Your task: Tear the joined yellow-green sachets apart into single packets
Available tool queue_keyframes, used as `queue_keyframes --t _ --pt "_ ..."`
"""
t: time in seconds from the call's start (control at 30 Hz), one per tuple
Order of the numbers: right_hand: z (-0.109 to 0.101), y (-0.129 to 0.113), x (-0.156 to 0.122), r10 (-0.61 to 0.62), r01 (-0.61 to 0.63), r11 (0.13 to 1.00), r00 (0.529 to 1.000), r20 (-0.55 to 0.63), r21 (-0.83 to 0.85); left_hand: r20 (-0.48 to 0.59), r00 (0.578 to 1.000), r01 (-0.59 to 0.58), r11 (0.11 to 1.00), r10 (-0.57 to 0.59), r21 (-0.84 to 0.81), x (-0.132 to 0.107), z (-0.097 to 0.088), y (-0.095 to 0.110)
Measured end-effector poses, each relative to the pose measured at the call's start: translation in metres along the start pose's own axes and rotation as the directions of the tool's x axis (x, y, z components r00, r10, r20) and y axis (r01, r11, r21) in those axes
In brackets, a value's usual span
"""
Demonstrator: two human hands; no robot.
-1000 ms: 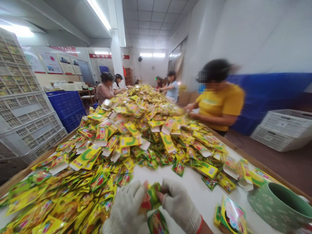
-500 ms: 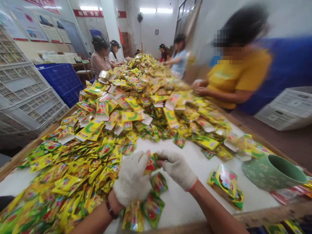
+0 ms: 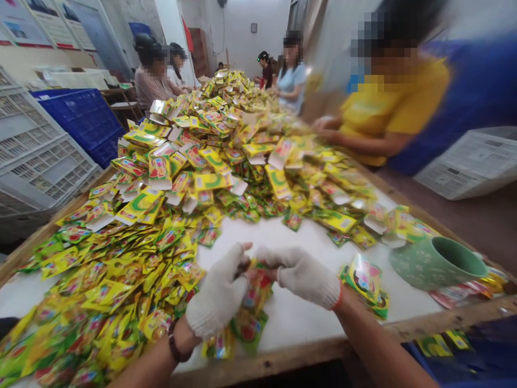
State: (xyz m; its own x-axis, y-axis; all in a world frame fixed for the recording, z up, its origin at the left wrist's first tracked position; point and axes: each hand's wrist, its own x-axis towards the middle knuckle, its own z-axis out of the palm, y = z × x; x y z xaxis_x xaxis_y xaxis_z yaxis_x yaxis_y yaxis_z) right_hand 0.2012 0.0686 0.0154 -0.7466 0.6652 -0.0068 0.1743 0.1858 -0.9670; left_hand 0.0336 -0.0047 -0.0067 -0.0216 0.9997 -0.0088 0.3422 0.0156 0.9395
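Both my hands wear white knitted gloves with the fingertips bare. Between them is a small red, yellow and green sachet (image 3: 258,285), blurred by motion. My left hand (image 3: 218,293) is closed at the sachet's left edge, thumb against it. The fingers of my right hand (image 3: 305,275) pinch its upper right side. Just beneath lie a green sachet (image 3: 250,328) and a yellow sachet (image 3: 219,345) on the white tabletop (image 3: 299,328). To the left of my left hand spreads a thick heap of yellow and green sachets (image 3: 117,291).
A long mound of open printed boxes (image 3: 210,178) runs down the table. At right are a small stack of boxes (image 3: 365,283), a green flowered cup (image 3: 436,264) and a wooden table edge (image 3: 452,320). A co-worker in yellow (image 3: 391,118) stands beyond. Crates (image 3: 44,156) stand left.
My view has shifted, so the table sits higher and further left. The sachet between my hands has come lower, overlapping those beneath. My right hand has moved slightly right.
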Motion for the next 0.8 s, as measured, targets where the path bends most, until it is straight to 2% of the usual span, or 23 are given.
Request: queue_keyframes --t 0.07,0.13,0.2,0.3,0.4,0.47,0.53,0.6,0.67,0.73,0.8 --pt "0.0 0.004 -0.016 0.027 -0.035 0.999 0.979 -0.201 -0.033 -0.015 0.992 0.119 0.951 -0.129 -0.287 -0.006 0.012 0.001" --pt "0.005 0.014 -0.032 0.084 -0.084 0.996 0.895 -0.438 0.019 -0.039 0.981 0.15 0.868 -0.19 -0.473 -0.012 0.026 -0.001" --pt "0.011 0.027 -0.046 0.162 -0.108 0.985 0.841 -0.517 0.133 -0.04 0.978 0.151 0.82 -0.207 -0.553 -0.017 0.038 -0.006" --pt "0.019 0.041 -0.06 0.237 -0.158 0.967 0.849 -0.473 0.2 0.039 0.986 0.158 0.812 -0.165 -0.562 -0.021 0.049 -0.016" --pt "0.02 0.043 -0.064 0.265 -0.224 0.963 0.885 -0.383 0.148 0.116 0.988 0.146 0.891 -0.106 -0.429 -0.022 0.046 -0.021" --pt "0.018 0.041 -0.063 0.272 -0.238 0.961 0.909 -0.316 0.142 0.121 0.987 0.14 0.946 -0.108 -0.294 -0.022 0.04 -0.018" --pt "0.017 0.04 -0.059 0.27 -0.223 0.957 0.92 -0.284 0.185 0.089 0.986 0.16 0.962 -0.144 -0.223 -0.02 0.034 -0.012" --pt "0.017 0.04 -0.056 0.262 -0.182 0.941 0.924 -0.277 0.284 0.056 0.98 0.2 0.933 -0.192 -0.298 -0.019 0.032 -0.006" --pt "0.019 0.041 -0.054 0.266 -0.156 0.922 0.921 -0.286 0.353 0.079 0.97 0.242 0.87 -0.231 -0.429 -0.018 0.032 -0.003" --pt "0.02 0.042 -0.054 0.252 -0.146 0.929 0.922 -0.293 0.339 0.117 0.967 0.256 0.828 -0.228 -0.499 -0.018 0.034 -0.004" --pt "0.019 0.041 -0.056 0.225 -0.137 0.949 0.926 -0.303 0.285 0.129 0.972 0.236 0.851 -0.198 -0.469 -0.019 0.034 -0.007"
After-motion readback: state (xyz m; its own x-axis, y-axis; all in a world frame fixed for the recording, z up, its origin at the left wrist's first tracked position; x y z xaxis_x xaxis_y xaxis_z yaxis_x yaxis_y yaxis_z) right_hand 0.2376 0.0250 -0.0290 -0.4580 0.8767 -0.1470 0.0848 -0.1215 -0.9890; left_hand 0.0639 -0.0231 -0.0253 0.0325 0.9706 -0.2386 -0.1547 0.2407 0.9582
